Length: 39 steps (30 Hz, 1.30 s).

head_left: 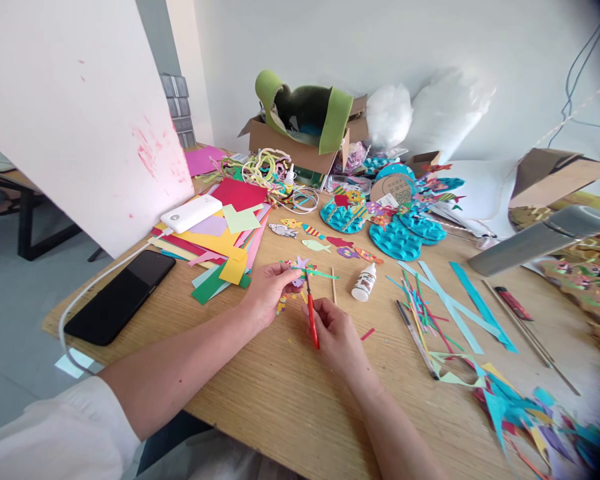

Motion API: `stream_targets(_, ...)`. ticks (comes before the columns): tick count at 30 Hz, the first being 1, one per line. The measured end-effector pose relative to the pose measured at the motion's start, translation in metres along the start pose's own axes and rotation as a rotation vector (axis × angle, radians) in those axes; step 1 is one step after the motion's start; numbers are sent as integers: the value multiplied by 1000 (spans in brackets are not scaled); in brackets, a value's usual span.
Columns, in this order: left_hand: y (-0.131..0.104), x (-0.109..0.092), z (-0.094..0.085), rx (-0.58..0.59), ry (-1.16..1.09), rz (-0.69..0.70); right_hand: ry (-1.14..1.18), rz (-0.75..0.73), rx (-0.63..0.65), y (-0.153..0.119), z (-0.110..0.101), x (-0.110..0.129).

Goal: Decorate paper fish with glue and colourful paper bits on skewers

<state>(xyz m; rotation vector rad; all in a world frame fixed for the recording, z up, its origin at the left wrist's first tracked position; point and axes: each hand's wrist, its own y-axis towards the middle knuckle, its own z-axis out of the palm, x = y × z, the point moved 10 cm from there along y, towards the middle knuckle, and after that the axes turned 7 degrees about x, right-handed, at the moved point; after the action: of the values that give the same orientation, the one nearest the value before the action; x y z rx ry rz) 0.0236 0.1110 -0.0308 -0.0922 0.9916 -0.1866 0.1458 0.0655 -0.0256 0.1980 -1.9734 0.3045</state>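
Note:
My left hand pinches a small purple paper cutout together with a narrow green paper strip that sticks out to the right. Red-handled scissors are gripped in my right hand, their blades pointing up at the strip. Whether the blades touch the paper I cannot tell. Below the cutout lie small yellow and purple paper dots, partly covered by my left hand. A wooden stick and a white glue bottle lie just beyond my right hand. Several decorated paper fish are spread behind.
To the left are a black phone, a white power bank and stacked coloured paper. Blue egg-tray pieces stand behind. At right lie thin paper strips, a pen, a grey flask and paper scraps.

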Motion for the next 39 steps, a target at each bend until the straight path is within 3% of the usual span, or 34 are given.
stream_targets(16, 3, -9, -7, -32, 18, 22, -166, -30, -44, -5, -12, 9)
stream_targets(22, 11, -25, -21, -82, 33, 101, -705, -121, 230, -21, 8, 33)
stream_targets(25, 11, -24, -19, -71, 61, 94, -815, -130, 319, -27, 16, 34)
stream_targets(29, 9, -19, -10, -9, 123, 42, -663, -166, 335, -27, 16, 38)
stream_targets(35, 2, -5, 8, 133, 241, -64, -120, -61, -68, -10, -34, 27)
stream_targets(39, -5, 9, 24, 290, 386, -136, 219, 2, -83, -3, -34, 12)
